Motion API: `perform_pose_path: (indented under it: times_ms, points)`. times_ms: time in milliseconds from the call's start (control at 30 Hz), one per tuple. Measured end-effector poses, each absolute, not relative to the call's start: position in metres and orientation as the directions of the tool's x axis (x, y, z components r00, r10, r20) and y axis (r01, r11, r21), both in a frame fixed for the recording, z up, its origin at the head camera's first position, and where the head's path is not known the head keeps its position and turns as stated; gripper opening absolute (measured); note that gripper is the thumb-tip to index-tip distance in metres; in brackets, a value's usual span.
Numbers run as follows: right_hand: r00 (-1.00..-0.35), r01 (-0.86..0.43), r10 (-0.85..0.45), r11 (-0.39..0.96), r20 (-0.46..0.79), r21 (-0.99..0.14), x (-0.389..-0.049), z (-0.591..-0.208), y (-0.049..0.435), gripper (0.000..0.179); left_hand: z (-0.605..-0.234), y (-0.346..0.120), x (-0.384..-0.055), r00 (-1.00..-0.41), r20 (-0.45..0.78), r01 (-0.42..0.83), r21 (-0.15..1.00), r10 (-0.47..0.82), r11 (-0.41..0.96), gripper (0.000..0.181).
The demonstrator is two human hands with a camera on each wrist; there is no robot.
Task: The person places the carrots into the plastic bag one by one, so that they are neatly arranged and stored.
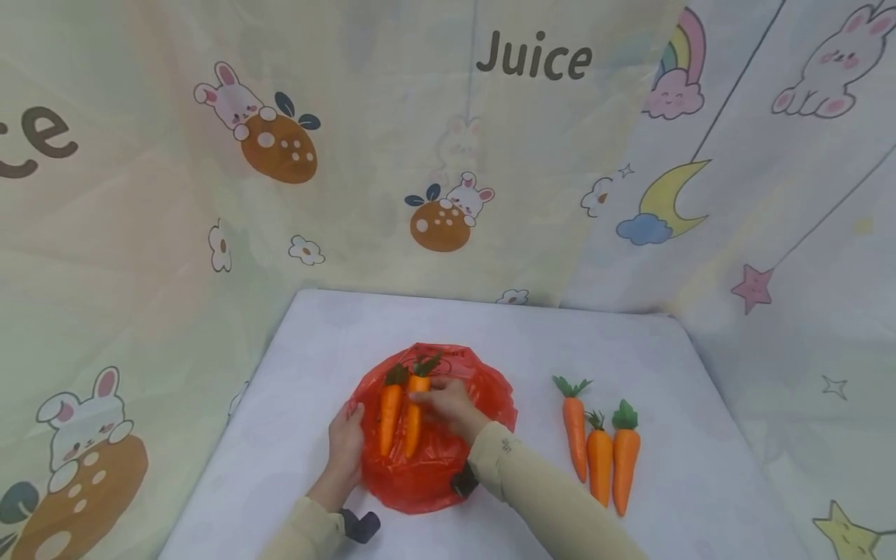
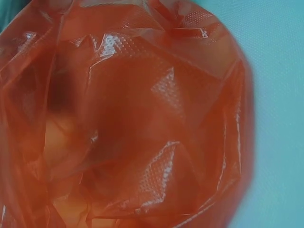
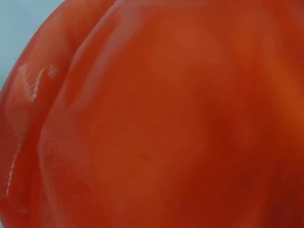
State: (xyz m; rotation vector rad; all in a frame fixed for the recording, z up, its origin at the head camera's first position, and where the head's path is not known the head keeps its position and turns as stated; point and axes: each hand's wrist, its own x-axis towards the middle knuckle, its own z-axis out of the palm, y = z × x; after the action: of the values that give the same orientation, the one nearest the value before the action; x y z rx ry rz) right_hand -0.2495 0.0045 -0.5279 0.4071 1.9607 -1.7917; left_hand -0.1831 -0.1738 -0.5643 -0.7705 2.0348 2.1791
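Observation:
A red plastic bag (image 1: 434, 486) lies spread open on the table, its rim folded into a rough round. My left hand (image 1: 346, 443) grips the bag's left edge, with the thumb over the rim. Inside, two orange carrots with green tops lie side by side, a left carrot (image 1: 390, 416) and a right carrot (image 1: 414, 428). My right hand (image 1: 451, 404) reaches in from the right and pinches the right carrot near its top. Both wrist views are filled by the red film (image 2: 128, 118), and neither shows fingers.
Three more carrots lie together right of the bag: a left one (image 1: 575, 435), a middle one (image 1: 600, 467) and a right one (image 1: 625, 470). The white table (image 1: 504, 330) is bordered at the back and sides by a printed cloth (image 1: 364, 155).

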Motion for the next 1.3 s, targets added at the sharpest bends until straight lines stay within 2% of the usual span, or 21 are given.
perform_pose_path:
  times_ms: [200, 533, 933, 1100, 1200, 1300]
  points:
    - [-0.864, 0.485, -0.066, 0.161, -0.499, -0.86, -0.249, -0.539, 0.004, 0.063, -0.562, -0.17, -0.184, -0.877, -0.399, -0.375, 0.917, -0.267, -0.139, 0.062]
    - [-0.879, 0.422, -0.069, 0.346, -0.472, -0.838, -0.248, -0.548, 0.005, 0.058, -0.563, -0.167, -0.187, -0.882, -0.391, -0.366, 0.92, -0.263, -0.139, 0.061]
    - [-0.894, 0.349, -0.139, 0.381, -0.426, -0.856, -0.236, -0.541, 0.011, 0.061, -0.561, -0.168, -0.185, -0.871, -0.397, -0.377, 0.918, -0.289, -0.124, 0.059]
    - [-0.916, 0.204, -0.225, 0.453, -0.332, -0.868, -0.225, -0.519, 0.025, 0.057, -0.56, -0.172, -0.183, -0.872, -0.393, -0.373, 0.919, -0.292, -0.125, 0.061]
    - [-0.936, 0.032, -0.284, 0.525, -0.21, -0.851, -0.215, -0.495, 0.037, 0.055, -0.56, -0.176, -0.184, -0.873, -0.391, -0.372, 0.92, -0.291, -0.12, 0.062]
    - [-0.954, -0.133, -0.291, 0.628, -0.073, -0.766, -0.205, -0.472, 0.054, 0.06, -0.559, -0.181, -0.183, -0.871, -0.394, -0.374, 0.919, -0.293, -0.125, 0.062]
